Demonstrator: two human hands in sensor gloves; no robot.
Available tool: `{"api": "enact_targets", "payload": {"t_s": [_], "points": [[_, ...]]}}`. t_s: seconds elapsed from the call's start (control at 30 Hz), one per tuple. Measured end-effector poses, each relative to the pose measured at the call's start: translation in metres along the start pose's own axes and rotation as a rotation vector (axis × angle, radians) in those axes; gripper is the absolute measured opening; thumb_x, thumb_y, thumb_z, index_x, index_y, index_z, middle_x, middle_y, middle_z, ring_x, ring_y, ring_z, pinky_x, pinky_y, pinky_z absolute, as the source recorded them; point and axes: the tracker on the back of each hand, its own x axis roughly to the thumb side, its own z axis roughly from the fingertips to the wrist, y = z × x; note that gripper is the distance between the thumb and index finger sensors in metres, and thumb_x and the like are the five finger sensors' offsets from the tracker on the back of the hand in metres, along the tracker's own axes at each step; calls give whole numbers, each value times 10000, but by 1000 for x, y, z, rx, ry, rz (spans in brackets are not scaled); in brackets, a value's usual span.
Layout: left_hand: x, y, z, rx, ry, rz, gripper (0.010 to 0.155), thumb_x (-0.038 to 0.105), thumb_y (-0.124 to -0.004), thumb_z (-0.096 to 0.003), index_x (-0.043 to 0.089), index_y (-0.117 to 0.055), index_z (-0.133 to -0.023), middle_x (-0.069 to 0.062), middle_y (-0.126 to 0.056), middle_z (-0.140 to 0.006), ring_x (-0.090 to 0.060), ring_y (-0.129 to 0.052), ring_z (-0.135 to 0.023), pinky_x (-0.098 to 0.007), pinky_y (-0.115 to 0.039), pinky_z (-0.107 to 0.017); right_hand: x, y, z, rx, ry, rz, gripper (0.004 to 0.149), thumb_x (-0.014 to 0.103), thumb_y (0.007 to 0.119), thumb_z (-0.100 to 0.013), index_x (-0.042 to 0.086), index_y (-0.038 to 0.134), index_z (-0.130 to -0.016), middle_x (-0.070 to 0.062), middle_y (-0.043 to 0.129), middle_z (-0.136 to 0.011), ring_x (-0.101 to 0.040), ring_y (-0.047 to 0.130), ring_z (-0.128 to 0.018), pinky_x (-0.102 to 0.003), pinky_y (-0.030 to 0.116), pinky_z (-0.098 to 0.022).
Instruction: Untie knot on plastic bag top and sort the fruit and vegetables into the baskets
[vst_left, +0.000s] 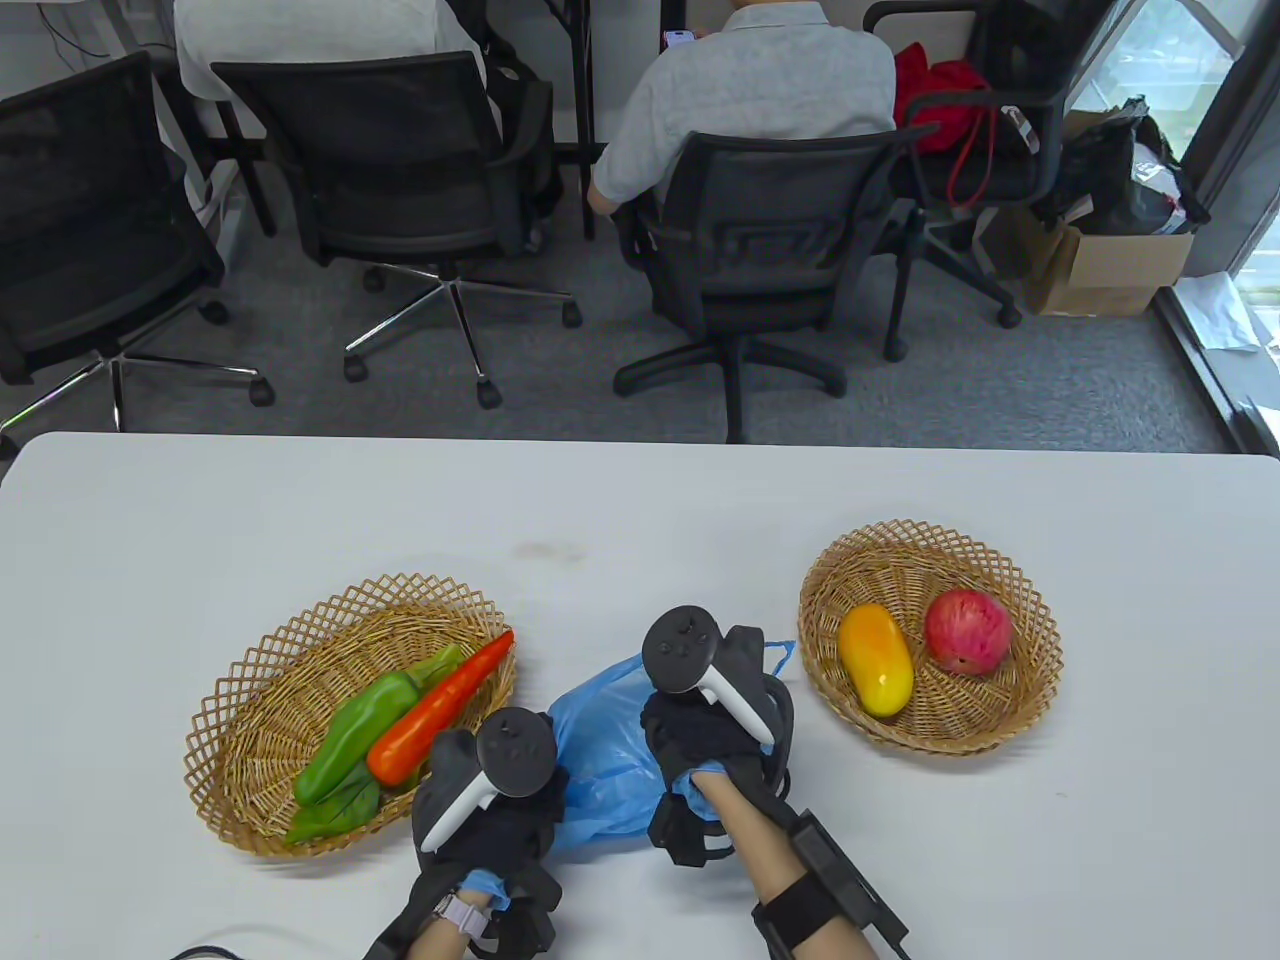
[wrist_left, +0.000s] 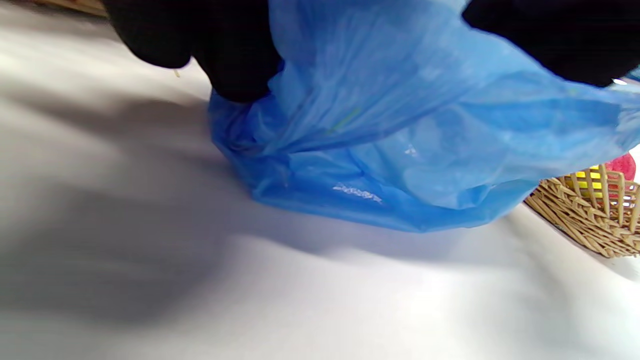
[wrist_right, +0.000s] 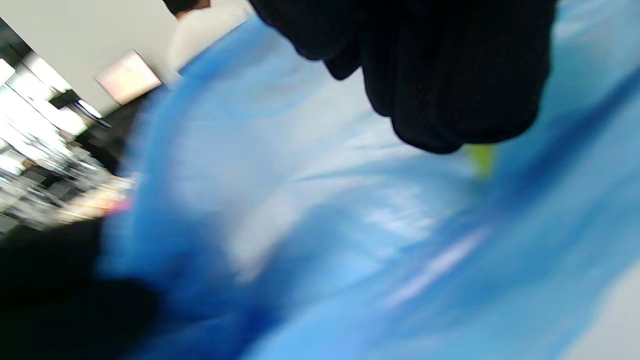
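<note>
A blue plastic bag (vst_left: 605, 745) lies on the white table between my two hands. My left hand (vst_left: 495, 800) grips its left side; in the left wrist view its gloved fingers (wrist_left: 235, 55) curl on the bag (wrist_left: 400, 140). My right hand (vst_left: 712, 730) holds the bag's right top part (wrist_left: 550, 40). The right wrist view is blurred: curled fingers (wrist_right: 450, 80) over blue plastic (wrist_right: 310, 210), with a small green-yellow patch (wrist_right: 482, 159) beside them. What is inside the bag is hidden.
The left wicker basket (vst_left: 255, 690) holds a green pepper (vst_left: 365, 725), a carrot (vst_left: 440, 705) and another green vegetable (vst_left: 335, 812). The right basket (vst_left: 1035, 615) holds a mango (vst_left: 875, 660) and a red apple (vst_left: 968, 632). Office chairs and a seated person are beyond the table's far edge.
</note>
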Motion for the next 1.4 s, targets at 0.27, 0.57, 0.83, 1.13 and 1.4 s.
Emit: {"api": "enact_targets", "payload": {"t_s": [0.27, 0.57, 0.83, 1.13, 1.4], "points": [[5, -4, 0, -8, -11, -24, 634, 177, -576, -608, -37, -335, -1154, -214, -669, -1063, -299, -864, -866, -514, -753, -661, -26, 14, -12, 88, 139, 232, 727, 282, 688, -613, -157, 392, -1111, -514, 585, -986, -577, 856, -695, -564, 822, -453], [9, -8, 0, -22, -24, -41, 635, 184, -579, -609, -36, -339, -1154, -216, -669, -1063, -301, -863, -867, -515, -752, -661, -32, 32, -26, 165, 142, 307, 840, 355, 730, -584, -148, 326, -1121, -493, 555, -1001, -593, 784, -763, -611, 755, -522], [9, -6, 1, -19, -22, -35, 641, 189, -584, -608, -39, -339, -1154, -219, -670, -1062, -301, -864, -866, -517, -752, -660, -29, 40, -31, 194, 120, 323, 822, 344, 761, -563, -156, 394, -1103, -468, 606, -974, -550, 812, -742, -587, 761, -528], [9, -5, 2, -22, -16, -41, 643, 195, -587, -609, -38, -339, -1154, -217, -670, -1062, -299, -864, -866, -515, -752, -661, -28, 23, -10, 180, -39, 163, 819, 350, 761, -560, -150, 406, -1102, -456, 618, -976, -545, 809, -750, -590, 755, -534], [8, -4, 2, -23, -9, -40, 643, 195, -587, -609, -39, -340, -1154, -219, -671, -1061, -301, -863, -866, -515, -752, -661, -45, -31, 27, 195, -303, -202, 810, 354, 762, -559, -148, 432, -1102, -453, 636, -971, -538, 822, -740, -584, 764, -526]]}}
